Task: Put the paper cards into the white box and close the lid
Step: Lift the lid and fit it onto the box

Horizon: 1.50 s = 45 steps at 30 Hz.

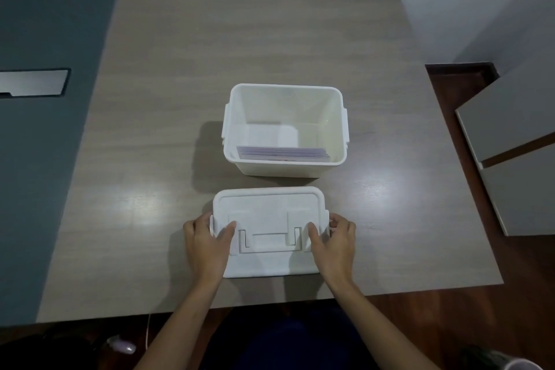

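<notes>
The counter (168,99) is wide and smooth, so a light thing can slide on it. The box (285,170) stands open near the middle, and the cards (282,152) already lie inside along its near wall. It looks like thin stiff plastic, light to move. The lid (267,204) lies flat just in front of the box, with a folded handle on top. It seems stiff and light too. The left hand (207,245) and right hand (335,245) grip its short ends, thumbs on top and fingers at the side tabs. This two-sided hold seems good for lifting it level.
</notes>
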Each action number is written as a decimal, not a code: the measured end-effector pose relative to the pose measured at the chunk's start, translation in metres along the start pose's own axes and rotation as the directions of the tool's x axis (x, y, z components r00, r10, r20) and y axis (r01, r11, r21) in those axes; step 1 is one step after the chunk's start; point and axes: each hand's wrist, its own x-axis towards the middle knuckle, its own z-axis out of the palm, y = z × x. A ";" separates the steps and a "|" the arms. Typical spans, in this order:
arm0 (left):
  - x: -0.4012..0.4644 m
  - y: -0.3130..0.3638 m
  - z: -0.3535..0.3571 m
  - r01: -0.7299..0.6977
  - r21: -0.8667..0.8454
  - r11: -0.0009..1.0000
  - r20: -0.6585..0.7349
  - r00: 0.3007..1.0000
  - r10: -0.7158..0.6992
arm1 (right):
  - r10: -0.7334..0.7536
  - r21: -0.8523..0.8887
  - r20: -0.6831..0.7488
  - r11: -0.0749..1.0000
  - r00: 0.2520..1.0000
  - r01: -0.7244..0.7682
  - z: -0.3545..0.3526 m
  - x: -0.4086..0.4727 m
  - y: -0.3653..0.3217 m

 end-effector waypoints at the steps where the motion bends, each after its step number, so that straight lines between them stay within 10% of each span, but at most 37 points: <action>1: -0.002 0.000 -0.003 -0.037 -0.015 0.999 -0.013 0.999 0.037 | -0.008 0.021 -0.009 1.000 1.000 0.008 -0.003 -0.002 -0.001; 19: 0.043 0.140 -0.043 -0.494 -0.153 0.856 -0.221 0.861 0.458 | -0.154 0.285 -0.330 0.924 0.931 0.254 -0.066 0.058 -0.107; 35: 0.138 0.162 -0.013 -0.086 -0.210 0.974 0.142 0.983 0.117 | -0.104 0.130 -0.130 0.984 0.986 0.121 -0.047 0.147 -0.134; 45: 0.133 0.132 -0.034 0.223 -0.356 0.908 0.448 0.893 -0.043 | -0.163 0.107 0.047 0.982 0.985 0.158 -0.044 0.150 -0.143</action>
